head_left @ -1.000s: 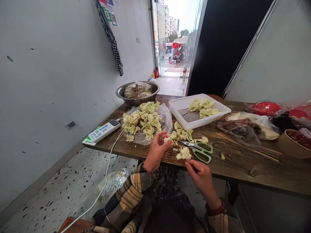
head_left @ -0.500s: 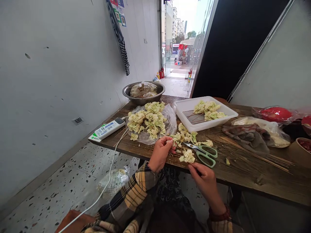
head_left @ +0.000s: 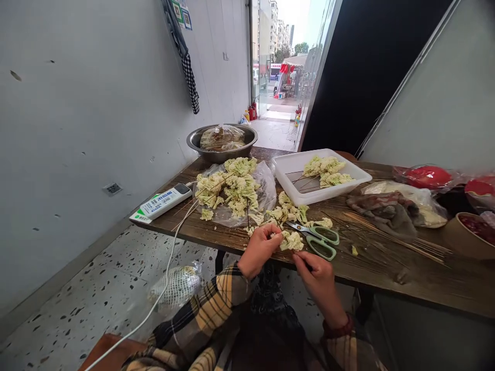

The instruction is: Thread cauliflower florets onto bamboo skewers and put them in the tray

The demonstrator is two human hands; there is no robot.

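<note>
My left hand (head_left: 260, 248) is closed in a pinch at the near table edge, its fingers touching a cauliflower floret (head_left: 292, 240). My right hand (head_left: 317, 275) is closed just below the table edge, gripping what looks like a thin skewer that runs up into that floret. Green-handled scissors (head_left: 320, 240) lie right of the floret. A pile of loose florets (head_left: 288, 213) sits just behind my hands. More cauliflower (head_left: 232, 188) is heaped on a clear plastic bag further left.
A white tray (head_left: 286, 172) holds skewered cauliflower. A metal bowl (head_left: 197, 140) with a bag stands at the far left corner. A power strip (head_left: 160, 201) lies at the left edge. Bamboo skewers (head_left: 402, 242), a cloth (head_left: 381, 208) and bagged food lie right.
My left hand has come from the loose florets toward the floret at the table edge, and my two hands are now close together around it. The view has shifted slightly.
</note>
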